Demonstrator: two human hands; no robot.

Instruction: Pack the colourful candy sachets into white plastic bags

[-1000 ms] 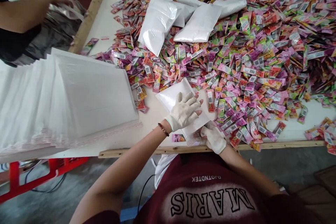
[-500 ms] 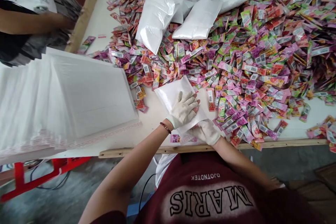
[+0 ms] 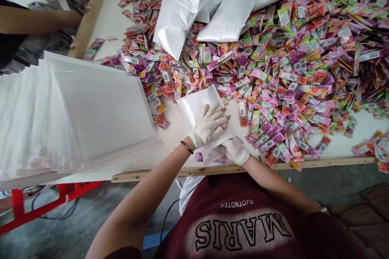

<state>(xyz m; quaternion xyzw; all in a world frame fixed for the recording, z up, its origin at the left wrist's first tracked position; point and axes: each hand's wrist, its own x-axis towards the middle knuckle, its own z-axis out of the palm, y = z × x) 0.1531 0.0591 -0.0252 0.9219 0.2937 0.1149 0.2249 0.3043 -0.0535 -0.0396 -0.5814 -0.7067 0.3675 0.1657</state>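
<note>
A white mailer bag [image 3: 199,103] lies on the table in front of me, its lower flap printed with faint reddish lines. My left hand [image 3: 209,125], in a white glove with bare fingertips, rests flat on top of the bag with its fingers spread. At the bag's lower right edge is my right hand [image 3: 236,150], also gloved; its fingers go under the edge and are hidden, so their grip does not show. A small purple sachet [image 3: 199,156] lies beside the flap.
Colourful sachets [image 3: 273,89] cover much of the table. Filled white bags [image 3: 226,18] lie on the heap. A stack of flat white mailers [image 3: 100,105] stands at left, near a wooden rim [image 3: 91,16]. Another person's forearm [image 3: 39,19] is beyond it.
The whole view has shifted slightly. Both hands stay on the bag in nearly the same pose; the other person's arm at upper left has moved a little.
</note>
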